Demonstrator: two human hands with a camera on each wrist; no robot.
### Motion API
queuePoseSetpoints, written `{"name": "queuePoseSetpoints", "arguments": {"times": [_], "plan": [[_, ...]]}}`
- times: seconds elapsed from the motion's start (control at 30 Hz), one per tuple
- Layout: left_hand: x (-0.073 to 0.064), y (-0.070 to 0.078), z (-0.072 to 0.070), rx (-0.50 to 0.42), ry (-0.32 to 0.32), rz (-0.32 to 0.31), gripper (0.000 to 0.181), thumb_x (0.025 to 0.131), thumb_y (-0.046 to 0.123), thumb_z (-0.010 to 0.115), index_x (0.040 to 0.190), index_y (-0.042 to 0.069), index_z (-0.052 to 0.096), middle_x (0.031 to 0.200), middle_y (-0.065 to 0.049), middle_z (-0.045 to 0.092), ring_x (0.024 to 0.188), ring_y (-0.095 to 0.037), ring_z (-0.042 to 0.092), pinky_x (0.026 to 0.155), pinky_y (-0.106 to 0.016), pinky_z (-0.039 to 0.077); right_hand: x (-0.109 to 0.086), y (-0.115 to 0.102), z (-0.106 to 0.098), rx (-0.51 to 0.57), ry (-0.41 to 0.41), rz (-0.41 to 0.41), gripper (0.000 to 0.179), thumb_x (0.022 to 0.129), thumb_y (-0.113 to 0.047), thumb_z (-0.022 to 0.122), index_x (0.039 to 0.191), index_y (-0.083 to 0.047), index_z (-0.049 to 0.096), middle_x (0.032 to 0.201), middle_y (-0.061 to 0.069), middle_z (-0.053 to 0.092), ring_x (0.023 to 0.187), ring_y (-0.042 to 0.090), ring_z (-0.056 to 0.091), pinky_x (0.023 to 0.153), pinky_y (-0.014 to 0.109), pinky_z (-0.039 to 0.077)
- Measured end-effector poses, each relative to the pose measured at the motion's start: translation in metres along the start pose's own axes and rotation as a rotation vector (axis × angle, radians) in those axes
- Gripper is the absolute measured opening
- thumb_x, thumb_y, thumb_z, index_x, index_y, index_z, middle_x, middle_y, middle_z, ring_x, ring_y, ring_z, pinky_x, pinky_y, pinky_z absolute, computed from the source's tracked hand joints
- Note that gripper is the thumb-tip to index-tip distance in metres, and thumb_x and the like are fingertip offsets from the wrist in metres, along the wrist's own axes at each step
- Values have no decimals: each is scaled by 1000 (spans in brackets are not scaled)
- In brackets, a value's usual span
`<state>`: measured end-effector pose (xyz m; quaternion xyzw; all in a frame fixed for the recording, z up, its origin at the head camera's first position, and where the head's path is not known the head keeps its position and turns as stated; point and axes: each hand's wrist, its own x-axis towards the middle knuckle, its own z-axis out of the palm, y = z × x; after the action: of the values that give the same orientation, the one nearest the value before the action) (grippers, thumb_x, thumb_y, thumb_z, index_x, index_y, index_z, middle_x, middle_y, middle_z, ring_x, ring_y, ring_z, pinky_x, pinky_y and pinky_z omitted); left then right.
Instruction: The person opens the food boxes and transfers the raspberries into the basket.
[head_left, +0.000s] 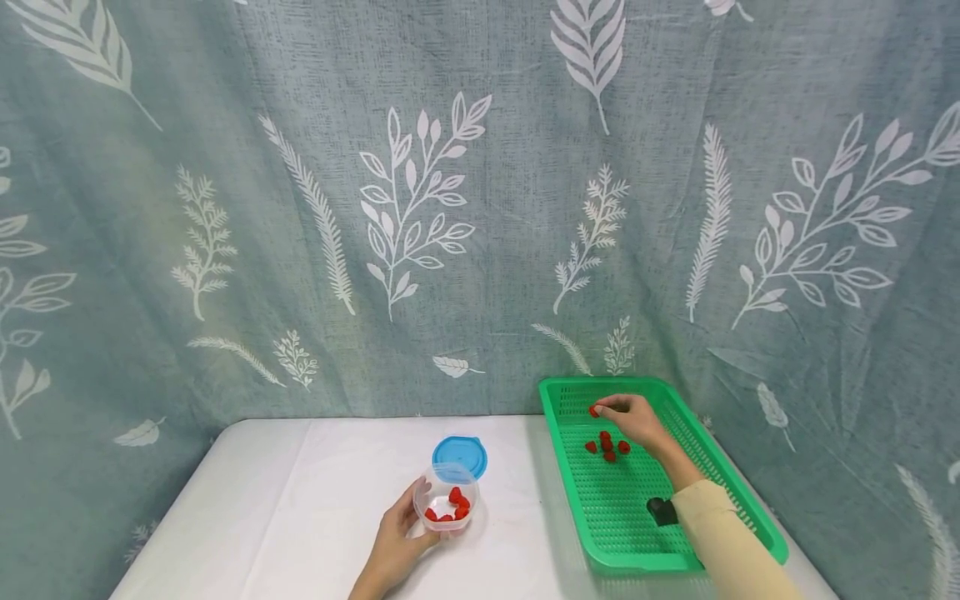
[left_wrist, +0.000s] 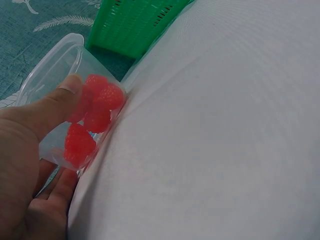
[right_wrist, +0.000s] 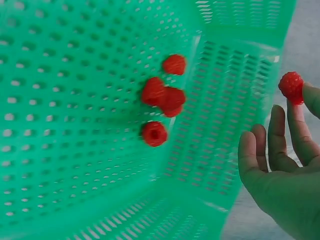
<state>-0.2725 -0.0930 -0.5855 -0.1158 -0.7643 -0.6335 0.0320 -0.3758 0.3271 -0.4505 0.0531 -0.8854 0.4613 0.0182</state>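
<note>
1 raspberry (right_wrist: 290,87) (fingertip-pinched) sits in the right hand (right_wrist: 290,181).

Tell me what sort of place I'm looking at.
Probably an indoor tabletop workspace, perhaps a staged one: there's a white table, a leaf-print curtain hanging behind it, and a green basket of red berries on top.

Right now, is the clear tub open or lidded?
Open: the clear tub has no lid on its rim, red raspberries show inside, and the blue lid lies on the table beyond it.
</note>
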Motion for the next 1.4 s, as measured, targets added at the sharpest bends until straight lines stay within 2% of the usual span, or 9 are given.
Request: {"name": "queuePoseSetpoints", "arguments": {"times": [0.33,0.47,0.77,0.8,0.93,1.03,1.13,1.23,1.4], "plan": [[-2,-1,3,-21,-4,-8,92,78,13,88,154,-2,38,152,-21,49,142,-40,45,116,-44,41,12,24,5,19,43,66,32,104,-15,57,123,10,65,126,29,64,125,50,54,103,61,50],[-3,-1,6,-3,-13,-9,92,78,14,88,154,-3,37,152,-22,49,142,-41,45,115,-44,42,13,30,7,49,73,95,37,105,-18,56,128,11,62,131,31,60,126,49,53,105,61,49],[-2,0,5,-2,-12,9,91,79,12,87,154,-1,38,152,-21,49,142,-40,44,116,-43,40,14,20,7,193,99,84,48,107,-25,53,141,10,52,145,30,50,133,46,49,109,52,51],[-2,0,5,-5,-12,6,91,78,12,87,154,-1,38,152,-21,49,143,-40,44,116,-43,40,14,16,6,212,92,86,48,108,-26,52,141,9,52,145,30,51,129,43,54,108,49,52],[-2,-1,3,-18,-4,-1,91,78,11,88,154,0,39,153,-20,49,142,-39,45,116,-43,40,11,-8,3,270,28,52,54,109,-32,48,146,7,48,148,28,50,130,39,55,110,43,51],[-2,0,2,-27,2,-5,91,78,11,88,154,0,39,153,-20,48,142,-38,46,116,-43,41,3,-35,4,296,-9,-14,55,109,-36,45,145,5,49,147,27,52,127,30,59,110,42,52],[-2,0,2,-21,3,-6,91,78,11,87,154,0,39,153,-20,48,142,-38,46,116,-43,41,-8,-63,8,306,-33,-94,53,110,-36,44,142,4,53,143,23,57,118,15,63,109,40,52],[-1,-1,2,-8,3,-8,90,78,11,87,154,0,39,153,-20,49,142,-38,45,116,-41,41,-21,-89,17,311,-44,-155,50,110,-35,44,139,4,56,138,19,61,113,9,63,106,37,54],[-1,-1,1,-6,11,-3,91,78,9,87,154,0,38,154,-21,47,144,-39,43,117,-39,40,-39,-123,37,353,-14,-229,46,109,-33,48,132,6,60,131,19,63,109,8,64,101,30,56]]}}
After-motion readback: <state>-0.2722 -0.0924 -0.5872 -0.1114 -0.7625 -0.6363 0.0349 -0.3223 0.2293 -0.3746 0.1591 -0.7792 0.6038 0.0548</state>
